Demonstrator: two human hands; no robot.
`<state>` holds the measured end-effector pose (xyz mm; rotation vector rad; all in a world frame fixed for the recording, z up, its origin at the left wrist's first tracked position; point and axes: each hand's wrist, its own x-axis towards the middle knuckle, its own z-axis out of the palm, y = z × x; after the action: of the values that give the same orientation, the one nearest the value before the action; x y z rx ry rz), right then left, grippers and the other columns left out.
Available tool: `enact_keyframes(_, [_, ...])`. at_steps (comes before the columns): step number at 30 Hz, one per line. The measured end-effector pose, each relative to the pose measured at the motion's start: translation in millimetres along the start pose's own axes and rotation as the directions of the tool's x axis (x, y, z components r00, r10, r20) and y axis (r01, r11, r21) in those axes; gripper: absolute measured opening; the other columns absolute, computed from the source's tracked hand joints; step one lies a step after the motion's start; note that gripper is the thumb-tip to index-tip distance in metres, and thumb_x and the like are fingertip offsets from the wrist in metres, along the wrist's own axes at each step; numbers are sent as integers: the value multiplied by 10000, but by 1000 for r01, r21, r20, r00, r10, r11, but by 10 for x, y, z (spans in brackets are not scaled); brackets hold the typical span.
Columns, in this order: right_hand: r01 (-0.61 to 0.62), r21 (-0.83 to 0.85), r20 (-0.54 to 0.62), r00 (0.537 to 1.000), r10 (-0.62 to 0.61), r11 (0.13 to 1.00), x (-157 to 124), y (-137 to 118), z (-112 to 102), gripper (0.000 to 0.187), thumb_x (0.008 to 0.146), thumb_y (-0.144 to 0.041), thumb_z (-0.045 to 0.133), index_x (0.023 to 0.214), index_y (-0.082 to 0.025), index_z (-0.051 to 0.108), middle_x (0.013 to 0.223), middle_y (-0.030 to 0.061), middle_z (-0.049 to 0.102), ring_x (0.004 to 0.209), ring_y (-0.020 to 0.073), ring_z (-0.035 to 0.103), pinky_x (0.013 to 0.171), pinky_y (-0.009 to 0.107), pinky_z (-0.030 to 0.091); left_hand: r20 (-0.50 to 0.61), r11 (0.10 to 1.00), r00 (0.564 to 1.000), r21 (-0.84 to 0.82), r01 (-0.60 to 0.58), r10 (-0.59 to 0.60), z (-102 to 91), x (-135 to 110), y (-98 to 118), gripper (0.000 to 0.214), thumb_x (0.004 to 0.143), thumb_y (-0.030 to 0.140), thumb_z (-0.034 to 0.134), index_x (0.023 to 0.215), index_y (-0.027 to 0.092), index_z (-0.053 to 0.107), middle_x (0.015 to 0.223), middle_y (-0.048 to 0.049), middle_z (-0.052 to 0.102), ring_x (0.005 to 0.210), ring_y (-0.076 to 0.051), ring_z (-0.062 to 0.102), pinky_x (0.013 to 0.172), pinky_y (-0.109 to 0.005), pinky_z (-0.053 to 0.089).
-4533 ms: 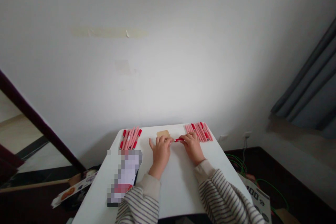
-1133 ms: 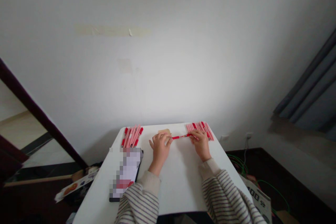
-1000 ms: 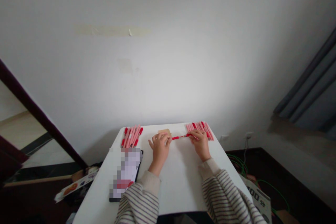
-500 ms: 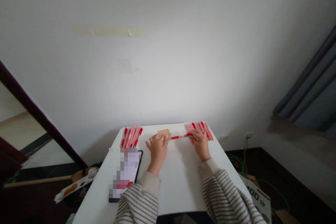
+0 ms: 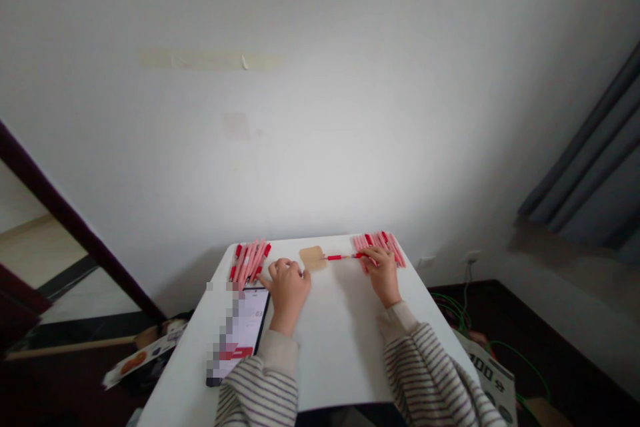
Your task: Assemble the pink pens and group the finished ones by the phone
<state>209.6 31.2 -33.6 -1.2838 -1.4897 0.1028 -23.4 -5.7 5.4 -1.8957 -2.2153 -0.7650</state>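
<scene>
My right hand (image 5: 384, 273) pinches one end of a red pen (image 5: 342, 257) whose tip points left at a small tan card (image 5: 313, 257). Just behind that hand lies a pile of several pink and red pens (image 5: 383, 246) at the table's far right. My left hand (image 5: 287, 286) rests on the white table (image 5: 335, 347) with fingers curled, between a second pile of pens (image 5: 249, 261) at the far left and the card. Nothing shows in it.
A phone (image 5: 238, 333) lies on the table's left side beside my left forearm. A white wall stands right behind the table. On the floor are a printed box (image 5: 493, 373) and green cables at right, and a carton at left. Grey curtains hang at right.
My left hand has let go of the pen's left end and slid left toward the left pile. My right hand still holds the pen, its tip now at the card.
</scene>
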Motion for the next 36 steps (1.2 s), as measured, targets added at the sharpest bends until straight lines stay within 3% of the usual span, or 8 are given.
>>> enact_keyframes(7, [-9,-10,-23,1000,9,1000,-15,-45,7,328,905,-425,482,872,-237,748,959,72,707,962,255,543,869,423,351,72,996,997,84,-20,14,40,-9,-34,219,782,305,500,774,213,699,1021,-88,575,1080,-279,397,999,-625,190])
enact_keyframes(21, [-5,-28,19,1000,6,1000,-12,-35,-5,294,901,-404,497,889,-252,748,939,62,702,953,252,536,853,407,348,-19,992,999,123,-26,29,58,-15,-41,337,822,462,511,847,189,708,1011,-120,564,1075,-312,407,968,-656,226])
enact_keyframes(25, [-5,-67,22,1000,6,998,-17,-51,-5,276,901,-398,509,874,-263,749,939,48,705,967,259,517,866,412,330,-30,1000,999,-7,-12,11,25,6,9,312,824,481,540,897,211,679,1048,-98,579,1075,-295,438,977,-593,273])
enact_keyframes(30, [2,-102,26,1000,1,995,-29,-70,2,280,906,-408,507,869,-271,748,934,39,706,964,264,504,876,423,308,19,975,997,-209,-69,75,52,27,66,245,784,378,647,1017,308,677,1181,-55,585,1148,-267,437,1004,-501,299])
enact_keyframes(36, [37,-99,46,998,-33,994,-22,-84,-5,284,902,-433,512,863,-281,748,915,37,706,951,262,509,906,437,294,31,959,994,-268,-89,101,61,7,100,114,793,322,644,876,318,722,1178,-29,597,1160,-253,431,1037,-504,266])
